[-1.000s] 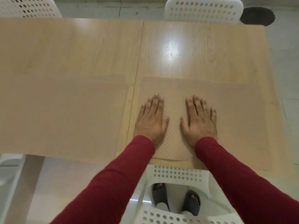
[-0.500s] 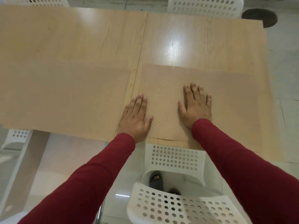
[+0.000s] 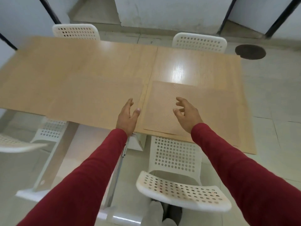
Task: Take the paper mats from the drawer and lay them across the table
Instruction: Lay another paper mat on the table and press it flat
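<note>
- Paper mats lay flat on the table [image 3: 179, 62] in the head view: the right mat [image 3: 203, 111] sat on the right half with its near edge close to the table's front edge, and the left mat [image 3: 73, 98], blurred and hard to outline, covered the left half.
- Your left hand [image 3: 127, 117] hung over the near edge of the left mat, close to the strip of bare table between the two sheets, fingers loosely spread and thumb out, holding nothing.
- Your right hand [image 3: 187, 114] hovered over the near left part of the right mat, fingers parted and lightly curled, also empty; whether the fingertips brushed the paper I could not tell.
- Both mats lay under or just ahead of your fingers, none between them, so neither sheet was pinned.
- What could go wrong, as I judged it: the right mat's near corner seemed to reach or slightly overhang the front edge, so a sleeve [image 3: 228, 160] dragging across could slide the light sheet askew or off towards the white chair [image 3: 179, 191] below.
- A quick sweep of your arms could also lift a thin sheet and close the strip of bare table between the two.
- No drawer showed in this view, so I could not say whether more mats waited.
</note>
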